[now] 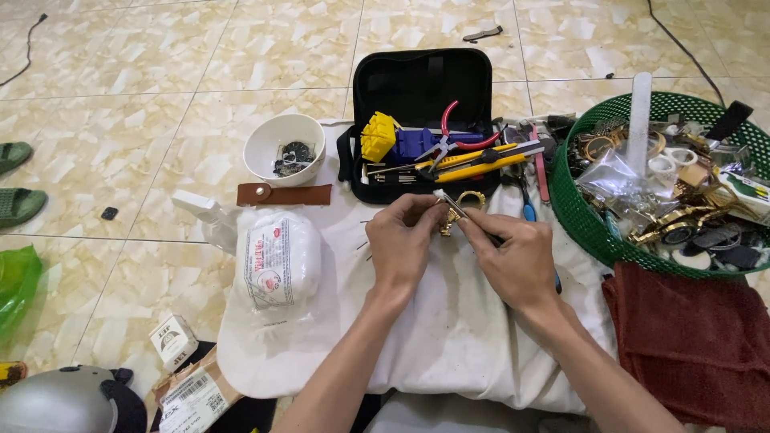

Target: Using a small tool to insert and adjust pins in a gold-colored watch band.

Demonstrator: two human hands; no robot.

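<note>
My left hand (pixel 405 240) pinches a small gold watch piece (pixel 459 207) over a white cloth (pixel 449 337) on the floor. My right hand (pixel 513 256) holds a thin metal tool (pixel 451 204) with its tip against that gold piece. Both hands meet just in front of an open black tool case (pixel 421 88), which holds a yellow block, red-handled pliers and yellow-handled tools.
A white bowl (pixel 285 144) with small dark parts and a brown leather strap (pixel 285 195) lie to the left. A white plastic bag (pixel 277 265) rests on the cloth. A green basket (pixel 609 240) of watches stands at right, above a dark red towel (pixel 698 345). Boxes and a grey helmet (pixel 64 401) sit at bottom left.
</note>
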